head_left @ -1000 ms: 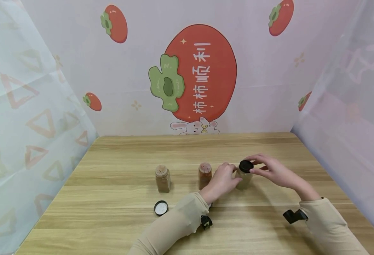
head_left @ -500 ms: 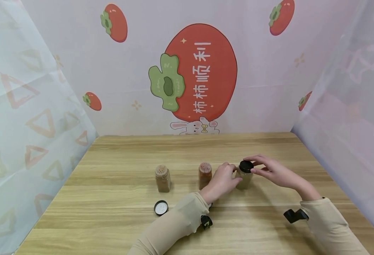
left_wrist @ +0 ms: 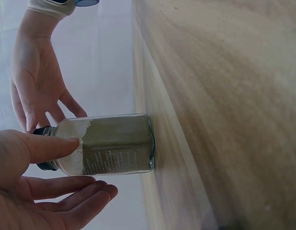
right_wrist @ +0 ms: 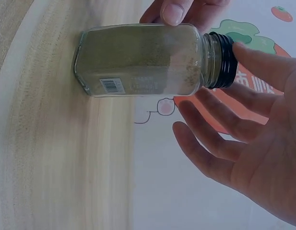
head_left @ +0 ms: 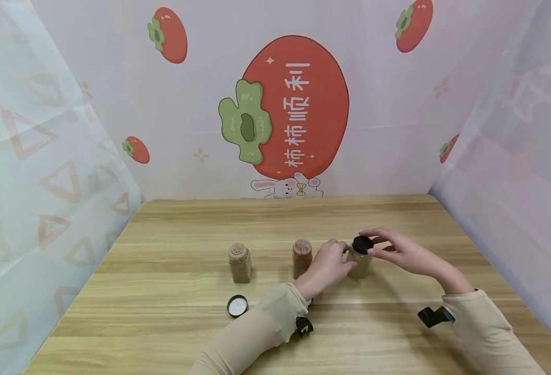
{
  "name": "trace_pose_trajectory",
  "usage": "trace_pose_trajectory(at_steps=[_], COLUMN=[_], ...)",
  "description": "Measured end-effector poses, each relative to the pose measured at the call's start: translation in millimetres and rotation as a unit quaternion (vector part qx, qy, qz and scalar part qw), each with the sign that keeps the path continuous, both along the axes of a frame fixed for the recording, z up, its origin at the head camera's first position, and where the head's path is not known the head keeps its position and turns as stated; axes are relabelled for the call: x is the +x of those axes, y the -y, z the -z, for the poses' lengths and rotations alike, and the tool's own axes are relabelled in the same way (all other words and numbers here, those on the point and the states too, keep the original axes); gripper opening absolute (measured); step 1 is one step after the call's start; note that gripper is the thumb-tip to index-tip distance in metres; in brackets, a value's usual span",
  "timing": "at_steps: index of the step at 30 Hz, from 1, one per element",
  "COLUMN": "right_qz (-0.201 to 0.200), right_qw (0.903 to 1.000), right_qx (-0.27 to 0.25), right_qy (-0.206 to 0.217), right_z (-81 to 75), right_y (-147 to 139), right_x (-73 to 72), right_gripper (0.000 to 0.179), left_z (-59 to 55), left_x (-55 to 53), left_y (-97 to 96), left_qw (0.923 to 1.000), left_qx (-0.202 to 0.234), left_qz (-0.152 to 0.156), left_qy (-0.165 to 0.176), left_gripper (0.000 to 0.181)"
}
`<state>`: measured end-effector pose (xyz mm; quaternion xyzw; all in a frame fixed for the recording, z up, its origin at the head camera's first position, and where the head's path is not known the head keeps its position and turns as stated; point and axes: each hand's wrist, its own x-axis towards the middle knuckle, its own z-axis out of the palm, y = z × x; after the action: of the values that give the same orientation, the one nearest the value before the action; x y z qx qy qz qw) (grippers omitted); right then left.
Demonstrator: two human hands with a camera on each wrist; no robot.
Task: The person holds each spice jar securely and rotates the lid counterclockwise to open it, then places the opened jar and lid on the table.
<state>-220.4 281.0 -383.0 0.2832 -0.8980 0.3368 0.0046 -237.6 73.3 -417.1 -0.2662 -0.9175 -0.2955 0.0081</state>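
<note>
A square glass spice jar (head_left: 359,266) with green-brown powder stands upright on the table at the right. My left hand (head_left: 329,264) holds its body, thumb on one side and fingers on the other, as the left wrist view shows. My right hand (head_left: 404,253) pinches the black screw cap (right_wrist: 228,61) between thumb and fingers. In the right wrist view, glass threads show between the cap and the jar's shoulder. The remaining right fingers spread loosely beside the jar.
Two uncapped shaker jars, one brown (head_left: 241,268) and one reddish (head_left: 302,260), stand to the left. A black cap (head_left: 237,306) lies upturned before the brown one. Another cap is mostly hidden behind my left sleeve (head_left: 275,315). A printed cloth backdrop (head_left: 374,172) borders the table.
The right hand's fingertips shift very slightly at the cap. The left hand and the jar stay in place.
</note>
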Motion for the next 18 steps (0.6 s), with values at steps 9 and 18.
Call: trace_pose_trajectory(at_steps=[9,18], right_qz=[0.053,0.113], right_qw=[0.9981,0.9931], right_qx=[-0.032,-0.01], right_qy=[0.004,-0.03], right_z=[8.2,14.6], right_y=[4.1,10.7], right_x=[-1.7,-2.2], right_gripper=[0.043,0.044], left_z=[-0.8,-1.5], left_x=[0.5,0.8], left_y=[-0.2,-0.4], left_qw=[1.0,0.9999], left_qx=[0.002,0.008], left_qz=[-0.003,-0.001], left_qy=[-0.003,0.008], left_gripper=[0.035,0.034])
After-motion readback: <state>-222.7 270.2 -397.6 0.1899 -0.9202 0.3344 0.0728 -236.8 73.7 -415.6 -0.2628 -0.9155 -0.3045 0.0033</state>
